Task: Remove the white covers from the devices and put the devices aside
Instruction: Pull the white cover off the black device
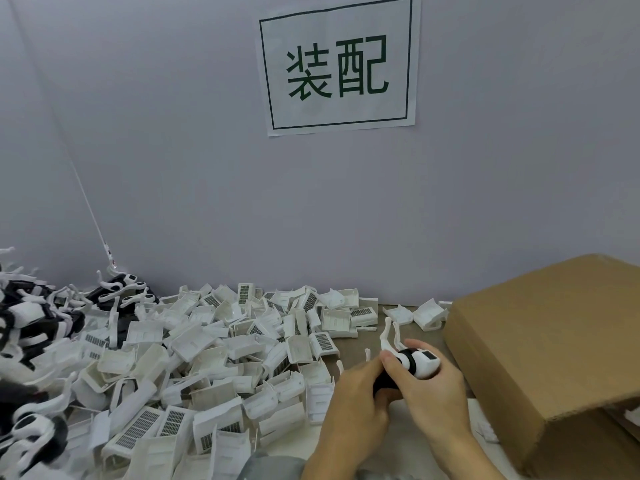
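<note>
The left hand (356,400) and the right hand (427,393) meet low in the view, right of the centre, and both grasp one black-and-white device (414,363). The left hand's fingers are curled around the black lower part of it. The right hand grips it from the right side, with the thumb lying on the top near the black ring and the other fingers wrapped under the white end. Two thin white prongs of the device stand up and away from the hands, toward the wall.

Just left of the hands, a big pile of white covers (214,358) spreads over the table (384,311); many of them show a small dark grid patch. At the far left edge lies a heap of black-and-white devices (31,317), touching the covers pile. Some single covers lie near the wall, behind the hands.

To the right of the hands stands a brown cardboard box (554,351), close to the right hand. On the grey wall (173,133) above hangs a white paper sign (337,65) with two dark green characters in a frame.
</note>
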`<state>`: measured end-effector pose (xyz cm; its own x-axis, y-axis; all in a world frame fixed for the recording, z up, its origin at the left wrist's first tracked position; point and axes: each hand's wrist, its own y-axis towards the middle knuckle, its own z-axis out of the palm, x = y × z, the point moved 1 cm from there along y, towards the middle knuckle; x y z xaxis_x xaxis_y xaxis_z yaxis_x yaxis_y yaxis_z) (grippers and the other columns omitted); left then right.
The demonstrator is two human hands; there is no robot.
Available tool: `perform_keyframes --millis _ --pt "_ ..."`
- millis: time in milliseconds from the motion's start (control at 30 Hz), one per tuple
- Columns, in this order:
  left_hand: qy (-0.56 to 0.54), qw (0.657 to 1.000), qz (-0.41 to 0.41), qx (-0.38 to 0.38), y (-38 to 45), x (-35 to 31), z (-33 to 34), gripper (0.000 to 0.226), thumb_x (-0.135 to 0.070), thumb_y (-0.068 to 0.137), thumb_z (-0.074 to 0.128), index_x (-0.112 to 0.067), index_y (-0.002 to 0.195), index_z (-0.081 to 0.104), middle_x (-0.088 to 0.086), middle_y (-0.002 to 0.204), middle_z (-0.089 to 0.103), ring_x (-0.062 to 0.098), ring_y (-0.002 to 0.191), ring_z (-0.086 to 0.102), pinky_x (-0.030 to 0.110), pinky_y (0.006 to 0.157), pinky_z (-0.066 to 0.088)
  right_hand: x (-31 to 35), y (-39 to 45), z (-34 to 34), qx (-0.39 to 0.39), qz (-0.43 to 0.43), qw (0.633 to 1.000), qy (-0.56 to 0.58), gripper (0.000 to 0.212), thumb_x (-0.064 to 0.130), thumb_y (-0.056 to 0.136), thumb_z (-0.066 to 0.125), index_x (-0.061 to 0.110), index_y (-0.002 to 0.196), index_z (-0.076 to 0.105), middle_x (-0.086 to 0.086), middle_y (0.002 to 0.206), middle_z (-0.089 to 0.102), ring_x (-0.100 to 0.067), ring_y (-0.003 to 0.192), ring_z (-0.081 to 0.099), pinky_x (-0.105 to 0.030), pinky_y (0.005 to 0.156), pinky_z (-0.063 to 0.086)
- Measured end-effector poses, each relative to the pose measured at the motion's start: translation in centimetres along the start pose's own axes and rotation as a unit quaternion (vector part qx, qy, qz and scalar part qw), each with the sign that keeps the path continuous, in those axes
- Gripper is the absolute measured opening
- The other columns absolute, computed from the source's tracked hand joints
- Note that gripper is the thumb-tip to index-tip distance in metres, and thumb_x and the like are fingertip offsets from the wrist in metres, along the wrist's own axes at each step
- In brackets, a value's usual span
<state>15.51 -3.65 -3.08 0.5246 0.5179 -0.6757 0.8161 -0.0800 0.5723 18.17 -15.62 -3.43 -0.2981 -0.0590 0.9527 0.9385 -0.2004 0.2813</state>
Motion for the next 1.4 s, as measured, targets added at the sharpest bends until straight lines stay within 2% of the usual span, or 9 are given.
perform_keyframes --millis 300,400,500,600,700,767,933,1200,1400 --pt "0.011 1.000 -0.012 -0.002 0.0 -0.1 -0.1 0.042 -0.003 0.087 0.056 -0.029 0.121 0.060 -0.015 0.103 0.071 0.004 0.093 0.066 0.026 0.079 0.054 0.2 -0.1 0.2 0.013 -0.013 1.000 -0.002 0.044 0.031 0.073 0.086 0.021 0.112 0.066 0.011 0.083 0.074 0.000 0.076 0.071 -0.013 0.060 0.053" --pt "-0.016 0.998 -0.034 -0.045 0.0 0.0 -0.1 0.042 -0.003 0.091 0.048 -0.031 0.122 0.051 -0.019 0.107 0.070 0.000 0.100 0.066 0.028 0.085 0.056 0.4 -0.6 0.6 0.083 0.006 0.996 0.016 0.080 0.047 0.063 0.080 0.029 0.134 0.048 0.008 0.116 0.067 0.000 0.101 0.068 -0.022 0.083 0.056" --pt "-0.094 0.981 -0.092 -0.142 0.3 -0.1 -0.2 0.032 -0.007 0.102 0.045 -0.035 0.116 0.054 -0.017 0.102 0.071 0.000 0.095 0.067 0.025 0.083 0.056 0.3 -1.1 0.7 0.138 0.019 0.990 0.007 0.081 0.052 0.071 0.069 0.037 0.143 0.036 0.015 0.132 0.057 0.018 0.108 0.056 -0.007 0.077 0.049" --pt "-0.219 0.918 -0.218 -0.250 0.5 0.0 -0.9 0.024 -0.016 0.107 0.044 -0.032 0.110 0.062 -0.013 0.100 0.072 -0.006 0.090 0.065 0.009 0.072 0.049 0.0 -1.0 0.6 0.145 0.061 0.987 0.018 0.043 0.048 0.093 0.051 0.040 0.135 0.047 0.013 0.133 0.058 0.008 0.115 0.057 -0.016 0.082 0.047" --pt "-0.426 0.791 -0.337 -0.282 0.6 0.5 -1.6 0.036 -0.041 0.104 0.047 -0.017 0.125 0.065 0.010 0.120 0.070 0.023 0.111 0.066 0.036 0.094 0.054 -0.2 -0.8 0.6 0.139 0.076 0.987 -0.008 0.030 0.039 0.104 0.042 0.036 0.128 0.059 0.006 0.128 0.064 -0.012 0.119 0.059 -0.030 0.085 0.048" --pt "-0.484 0.747 -0.360 -0.279 0.9 0.5 -2.0 0.045 -0.047 0.094 0.060 -0.012 0.122 0.068 0.011 0.108 0.073 0.031 0.097 0.069 0.041 0.082 0.057 -0.3 -0.7 0.7 0.134 0.080 0.988 -0.022 0.028 0.036 0.106 0.039 0.037 0.119 0.064 0.004 0.118 0.068 -0.014 0.109 0.063 -0.033 0.083 0.049" --pt "-0.476 0.750 -0.373 -0.267 0.9 -0.1 -2.2 0.048 -0.027 0.085 0.077 -0.001 0.121 0.058 0.006 0.078 0.065 0.019 0.056 0.065 0.029 0.049 0.052 0.0 -0.9 0.8 0.148 0.104 0.983 -0.016 0.031 0.037 0.105 0.040 0.033 0.109 0.070 -0.002 0.108 0.071 -0.020 0.097 0.067 -0.036 0.078 0.048" --pt "-0.504 0.764 -0.342 -0.212 0.9 0.1 -1.7 0.034 -0.031 0.097 0.059 0.001 0.105 0.066 0.016 0.086 0.064 0.030 0.081 0.063 0.040 0.074 0.052 0.2 -1.4 1.4 0.226 0.141 0.964 -0.021 0.022 0.036 0.094 0.063 0.028 0.114 0.064 0.000 0.099 0.075 -0.023 0.080 0.074 -0.029 0.064 0.050" --pt "-0.492 0.794 -0.317 -0.164 0.6 -0.8 -1.9 0.032 -0.031 0.105 0.045 -0.008 0.114 0.064 0.013 0.102 0.076 0.020 0.065 0.066 0.026 0.047 0.049 -0.1 -1.3 1.4 0.278 0.159 0.947 -0.020 0.030 0.042 0.092 0.066 0.016 0.108 0.071 -0.013 0.089 0.075 -0.028 0.070 0.071 -0.030 0.064 0.047"
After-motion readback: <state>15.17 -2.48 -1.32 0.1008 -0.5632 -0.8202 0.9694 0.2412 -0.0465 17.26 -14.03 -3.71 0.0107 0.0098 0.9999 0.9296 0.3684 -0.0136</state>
